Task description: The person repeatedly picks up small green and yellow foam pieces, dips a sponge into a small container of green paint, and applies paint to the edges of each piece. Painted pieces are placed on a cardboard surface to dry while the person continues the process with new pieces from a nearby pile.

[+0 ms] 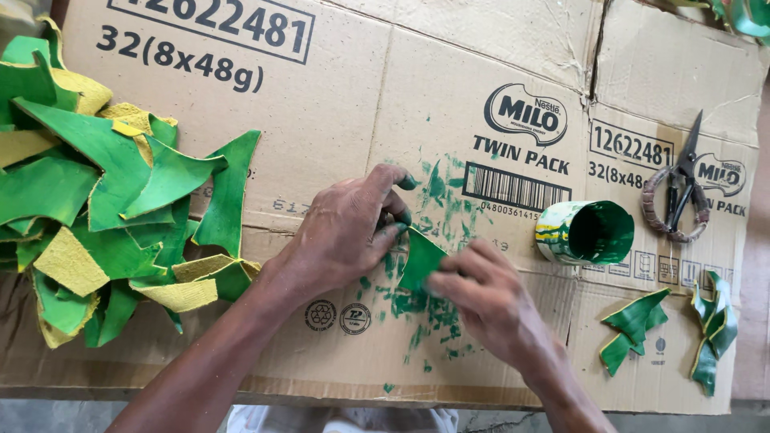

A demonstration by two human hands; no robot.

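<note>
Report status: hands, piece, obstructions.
Left hand and right hand both pinch green piece on cardboard. Paint can, scissors off right, clear.

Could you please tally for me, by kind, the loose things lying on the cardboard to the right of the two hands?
Paint-stained can, lying on its side: 1
Scissors with wrapped handles: 1
Small clusters of green-and-yellow cut pieces: 2
Total: 4
The cardboard also bears a big pile of such pieces on the far left, too overlapped to count.
</note>
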